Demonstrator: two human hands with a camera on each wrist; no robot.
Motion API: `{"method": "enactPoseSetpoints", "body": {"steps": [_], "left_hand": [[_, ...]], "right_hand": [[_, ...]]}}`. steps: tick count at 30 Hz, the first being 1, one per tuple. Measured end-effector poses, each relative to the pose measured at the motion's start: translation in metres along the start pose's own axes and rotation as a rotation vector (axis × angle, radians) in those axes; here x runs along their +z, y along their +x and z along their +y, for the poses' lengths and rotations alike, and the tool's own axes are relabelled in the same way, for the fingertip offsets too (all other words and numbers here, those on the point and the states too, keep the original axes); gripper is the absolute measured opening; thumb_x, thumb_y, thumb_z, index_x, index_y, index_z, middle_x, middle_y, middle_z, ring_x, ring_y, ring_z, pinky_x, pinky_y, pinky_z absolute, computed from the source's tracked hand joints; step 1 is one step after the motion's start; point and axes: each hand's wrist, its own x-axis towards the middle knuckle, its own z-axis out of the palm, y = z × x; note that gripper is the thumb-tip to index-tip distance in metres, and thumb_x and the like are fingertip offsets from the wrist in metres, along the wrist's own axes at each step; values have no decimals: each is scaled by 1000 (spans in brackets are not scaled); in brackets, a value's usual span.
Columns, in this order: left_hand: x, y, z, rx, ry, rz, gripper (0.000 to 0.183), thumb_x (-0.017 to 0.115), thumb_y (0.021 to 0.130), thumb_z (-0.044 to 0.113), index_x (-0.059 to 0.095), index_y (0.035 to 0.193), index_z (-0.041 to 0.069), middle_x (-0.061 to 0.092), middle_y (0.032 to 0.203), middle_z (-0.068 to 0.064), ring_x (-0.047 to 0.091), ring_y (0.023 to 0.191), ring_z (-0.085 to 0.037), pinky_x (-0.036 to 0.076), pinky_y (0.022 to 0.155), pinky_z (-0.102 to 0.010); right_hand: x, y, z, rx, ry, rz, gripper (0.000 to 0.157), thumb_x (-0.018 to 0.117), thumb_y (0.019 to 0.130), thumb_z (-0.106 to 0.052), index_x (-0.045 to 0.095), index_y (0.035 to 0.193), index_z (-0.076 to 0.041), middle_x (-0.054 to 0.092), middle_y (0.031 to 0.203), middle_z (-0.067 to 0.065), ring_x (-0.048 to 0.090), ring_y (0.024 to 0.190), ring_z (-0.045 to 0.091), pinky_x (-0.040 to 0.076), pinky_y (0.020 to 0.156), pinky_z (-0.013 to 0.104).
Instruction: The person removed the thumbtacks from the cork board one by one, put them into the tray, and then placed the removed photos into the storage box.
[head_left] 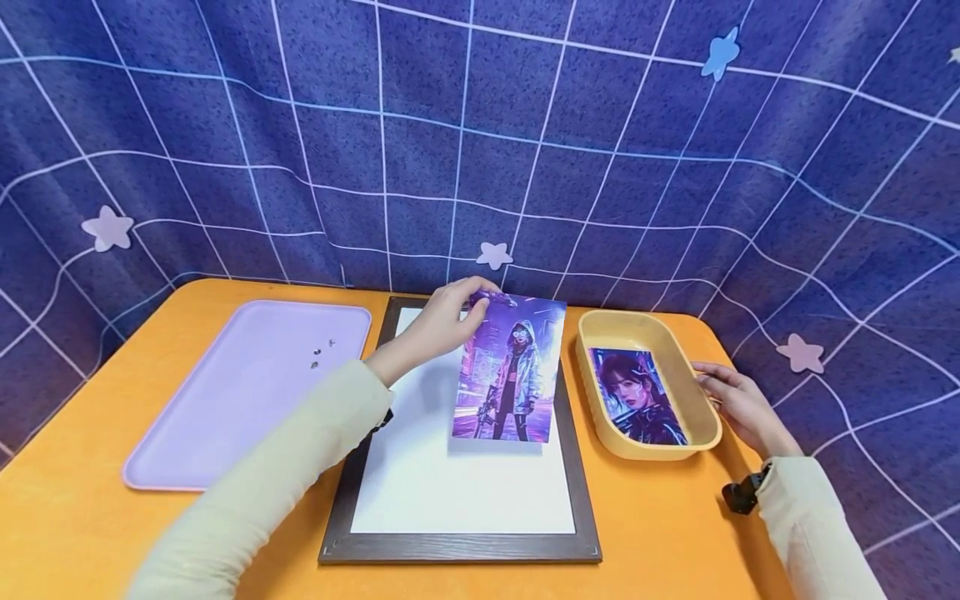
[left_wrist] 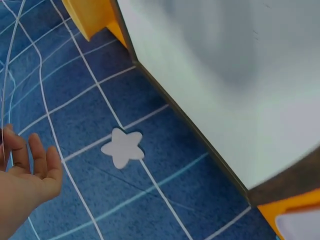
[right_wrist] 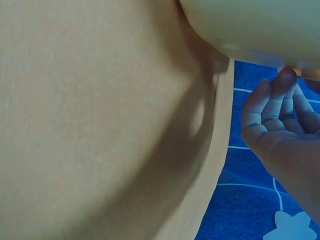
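My left hand pinches a purple printed picture card by its upper left corner. A hooded figure in a shiny jacket shows on it. The card hangs over a white board with a dark frame, casting a shadow on it. In the left wrist view, the left hand shows at the left edge, the card nearly edge-on. My right hand holds the right side of a yellow plastic basin; in the right wrist view its fingertips meet the underside of the rim.
Inside the basin lies another picture card with a portrait. Left of the board is a lilac tray with several tiny metal pieces on it. A blue curtain with a white grid and stars hangs behind the orange table.
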Motion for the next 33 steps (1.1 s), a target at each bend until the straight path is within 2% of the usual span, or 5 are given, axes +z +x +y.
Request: {"method": "enactPoseSetpoints", "body": {"steps": [8,15,26,33], "left_hand": [[23,16,14,-42,-78,5,23,45,93,13,57,112,9,61,111,-6,53,91,-17,46,83,-31],[44,29,28,-98,-125,24,26,44,93,12,56,115,8,61,108,-7,51,81,-15,45,72,-25],[74,49,34,-100,-127,86,28,44,91,10,56,116,8,58,96,-7,42,62,-12,37,58,-21],[93,61,42,-107,-103,133,28,46,90,12,58,115,10,56,88,-3,42,62,-9,37,61,-20]], "right_hand": [[1,-3,-2,-4,-23,6,20,47,95,-16,54,113,-17,62,94,-14,56,80,2,47,67,18],[1,-2,1,-6,-23,6,19,48,95,-17,54,112,-18,61,95,-14,56,81,1,48,68,18],[3,-1,1,-22,-11,3,19,46,95,-15,55,112,-18,61,94,-14,56,82,1,47,68,17],[4,-3,-1,-18,-31,8,20,45,95,-15,53,113,-17,61,95,-15,57,84,0,48,69,18]]}}
